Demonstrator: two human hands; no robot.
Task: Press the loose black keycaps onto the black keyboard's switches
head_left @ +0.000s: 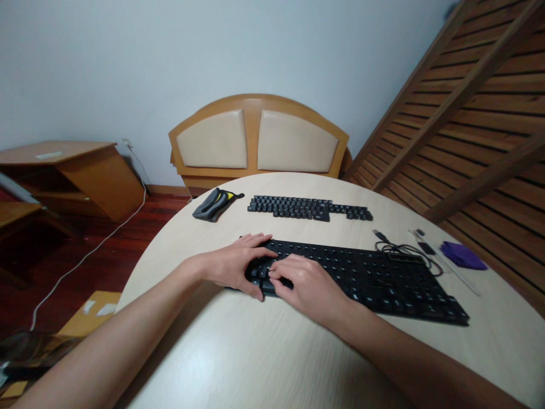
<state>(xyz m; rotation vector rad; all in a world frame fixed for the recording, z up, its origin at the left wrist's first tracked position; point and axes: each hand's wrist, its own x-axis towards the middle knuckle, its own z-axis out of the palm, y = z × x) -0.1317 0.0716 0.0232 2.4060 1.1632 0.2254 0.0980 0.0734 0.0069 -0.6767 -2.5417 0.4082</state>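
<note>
A black keyboard lies at a slant on the round table. Many of its positions look like bare sockets, while some keycaps show at its left end and along the front. My left hand rests over the keyboard's left end, fingers spread, thumb at the front edge. Close beside it, my right hand is closed in a pinch low over the keys at the left; whatever is between the fingertips is hidden. Behind the keyboard, loose black keycaps stand in rows laid out like a keyboard.
On the table, a grey and yellow pouch-like item lies back left. At right are a coiled black USB cable, a purple cloth and a thin light rod. A wooden headboard stands behind, slatted wood at right.
</note>
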